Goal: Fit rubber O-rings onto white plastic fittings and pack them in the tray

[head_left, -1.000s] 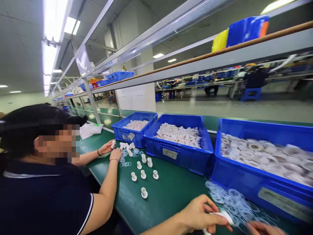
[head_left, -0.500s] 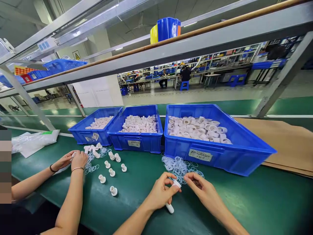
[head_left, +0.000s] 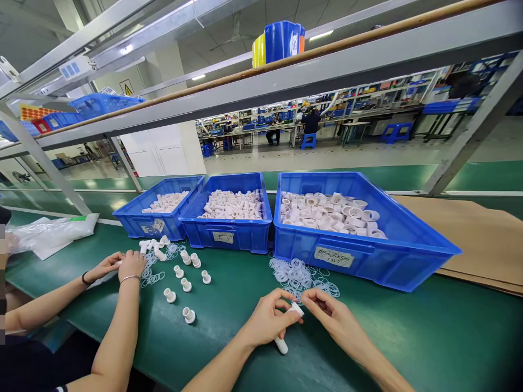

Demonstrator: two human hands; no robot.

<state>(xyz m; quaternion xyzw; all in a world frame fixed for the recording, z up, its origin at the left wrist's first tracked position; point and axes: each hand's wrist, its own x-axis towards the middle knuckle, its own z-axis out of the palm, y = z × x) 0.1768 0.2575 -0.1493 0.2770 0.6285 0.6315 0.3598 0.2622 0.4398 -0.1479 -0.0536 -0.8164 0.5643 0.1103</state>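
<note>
Green bench (head_left: 229, 305), hands (head_left: 302, 316) seemingly mid-table.

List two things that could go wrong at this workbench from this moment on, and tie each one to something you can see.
1. The left hand holds a white plastic fitting by its upper part only, while the right hand pinches at its top end; it might slip onto the green table.
2. The loose heap of clear rings lies right by both hands; a sleeve or wrist could scatter them.

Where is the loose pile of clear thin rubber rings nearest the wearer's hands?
In the head view, the pile of clear thin rubber rings lies centre on the green mat, before the large blue bin, just beyond both hands.
</note>
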